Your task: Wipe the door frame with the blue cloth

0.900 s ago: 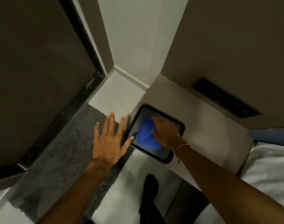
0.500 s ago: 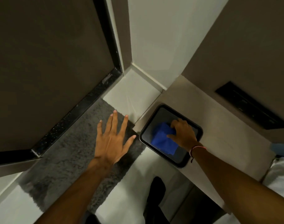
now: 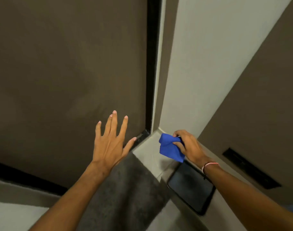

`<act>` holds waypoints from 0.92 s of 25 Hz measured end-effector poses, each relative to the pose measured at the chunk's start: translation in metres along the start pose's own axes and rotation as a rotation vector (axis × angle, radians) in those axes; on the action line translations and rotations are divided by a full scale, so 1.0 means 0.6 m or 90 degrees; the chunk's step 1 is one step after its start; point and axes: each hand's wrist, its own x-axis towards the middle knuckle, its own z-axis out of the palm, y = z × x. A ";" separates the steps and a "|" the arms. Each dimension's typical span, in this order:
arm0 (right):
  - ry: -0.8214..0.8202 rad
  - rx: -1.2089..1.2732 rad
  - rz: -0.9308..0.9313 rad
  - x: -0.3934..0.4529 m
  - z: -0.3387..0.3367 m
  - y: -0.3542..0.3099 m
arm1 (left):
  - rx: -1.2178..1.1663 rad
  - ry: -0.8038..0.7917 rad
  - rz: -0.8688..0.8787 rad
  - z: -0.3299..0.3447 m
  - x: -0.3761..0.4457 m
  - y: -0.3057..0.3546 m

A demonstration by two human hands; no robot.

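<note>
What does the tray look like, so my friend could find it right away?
Start at the big brown door and follow its black frame down to the floor corner. Right of the grey mat is a low beige ledge, and the tray lies flat on it, just below the right hand holding the blue cloth. It is the only dark, glossy rectangle with rounded corners.

You see a dark grey mat (image 3: pixel 125 189) lying on the pale floor (image 3: pixel 150 155) at the foot of the brown door (image 3: pixel 67 72). To the right of the mat, note a black tray (image 3: pixel 192 189) with rounded corners resting on a low beige ledge (image 3: pixel 184 219). A white wall (image 3: pixel 209 64) rises behind the ledge. The brown panel (image 3: pixel 267 122) at right carries a long black slot (image 3: pixel 250 169).
</note>
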 end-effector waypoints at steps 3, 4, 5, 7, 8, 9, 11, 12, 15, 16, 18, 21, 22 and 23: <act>0.084 0.005 -0.171 0.054 -0.100 -0.203 | 0.050 0.153 -0.049 -0.175 0.012 -0.127; 0.114 0.003 -0.222 0.070 -0.131 -0.273 | 0.071 0.203 -0.068 -0.236 0.013 -0.171; 0.149 -0.005 -0.270 0.084 -0.160 -0.338 | 0.094 0.255 -0.089 -0.291 0.013 -0.210; 0.242 -0.024 -0.374 0.100 -0.215 -0.500 | 0.143 0.352 -0.140 -0.422 -0.015 -0.305; 0.292 -0.028 -0.421 0.104 -0.237 -0.584 | 0.167 0.399 -0.170 -0.484 -0.034 -0.353; 0.332 -0.026 -0.463 0.104 -0.254 -0.655 | 0.185 0.435 -0.188 -0.533 -0.050 -0.391; 0.411 -0.012 -0.547 0.095 -0.274 -0.801 | 0.218 0.484 -0.228 -0.617 -0.093 -0.468; 0.448 -0.006 -0.582 0.087 -0.277 -0.865 | 0.235 0.499 -0.246 -0.649 -0.116 -0.501; 0.526 0.040 -0.643 0.059 -0.270 -1.051 | 0.305 0.537 -0.287 -0.721 -0.183 -0.606; 0.545 0.051 -0.658 0.049 -0.262 -1.105 | 0.322 0.549 -0.300 -0.738 -0.202 -0.640; 0.577 0.037 -0.690 0.034 -0.240 -1.201 | 0.349 0.570 -0.327 -0.765 -0.235 -0.707; 0.611 -0.016 -0.734 0.024 -0.203 -1.315 | 0.383 0.573 -0.350 -0.792 -0.264 -0.796; 0.616 -0.039 -0.739 0.023 -0.189 -1.349 | 0.386 0.571 -0.357 -0.801 -0.270 -0.823; 0.617 -0.062 -0.737 0.026 -0.177 -1.381 | 0.388 0.566 -0.366 -0.812 -0.271 -0.849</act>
